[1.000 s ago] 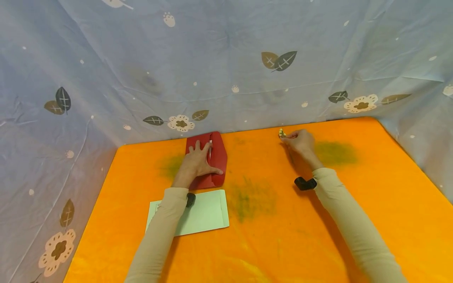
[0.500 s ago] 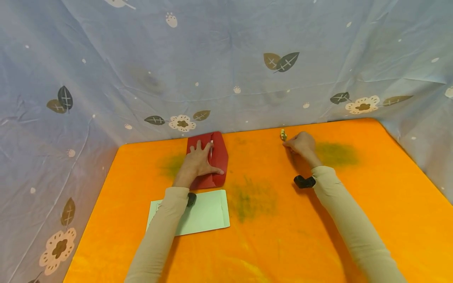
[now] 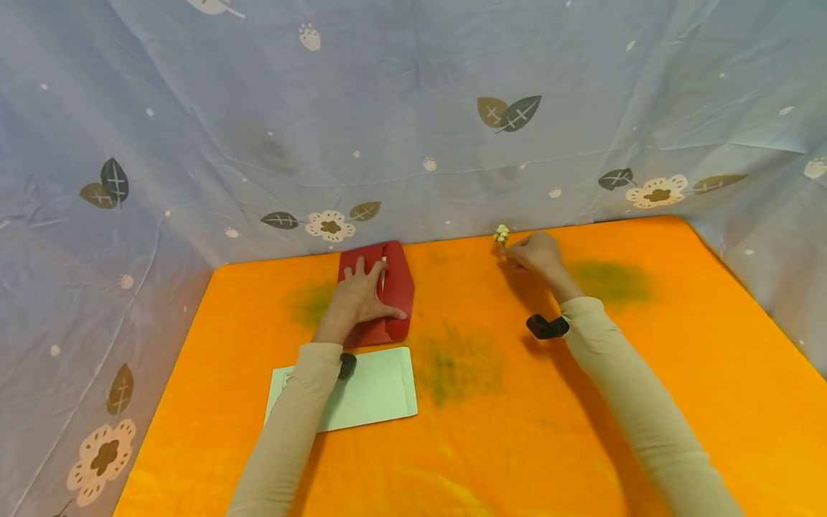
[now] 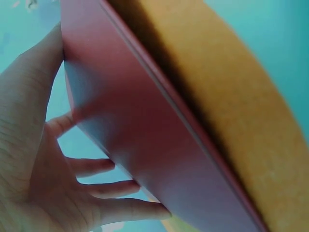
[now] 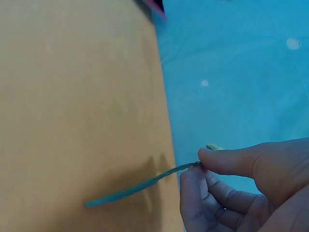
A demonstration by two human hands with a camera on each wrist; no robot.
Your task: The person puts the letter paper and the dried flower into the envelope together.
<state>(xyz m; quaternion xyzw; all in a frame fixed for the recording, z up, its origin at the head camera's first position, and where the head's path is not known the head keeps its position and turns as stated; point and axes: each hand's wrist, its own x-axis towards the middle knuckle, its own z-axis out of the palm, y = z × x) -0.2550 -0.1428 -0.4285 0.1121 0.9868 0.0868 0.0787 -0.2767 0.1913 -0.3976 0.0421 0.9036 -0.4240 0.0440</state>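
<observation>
My left hand point(image 3: 358, 296) rests on a red envelope point(image 3: 400, 287) at the table's back left, thumb and fingers spread apart. A sliver of white shows along the envelope's opening by the flap. In the left wrist view, the fingertips of the left hand point(image 4: 67, 205) touch the edge of the red envelope point(image 4: 145, 130). Near the table's back edge, my right hand point(image 3: 541, 255) pinches a small flower sprig point(image 3: 501, 234) with pale yellow blossoms. Its thin green stem point(image 5: 128, 192) trails out from between thumb and fingers in the right wrist view; the hand hides most of the blossoms there.
A pale green envelope point(image 3: 375, 391) lies in front of the red one, partly under my left forearm. Orange cloth point(image 3: 491, 445) with greenish patches covers the table. A patterned grey-blue curtain point(image 3: 413, 129) rises behind the table and along both sides.
My right hand has moved slightly left with the flower sprig, whose blossoms now show more fully. The left hand stays on the red envelope.
</observation>
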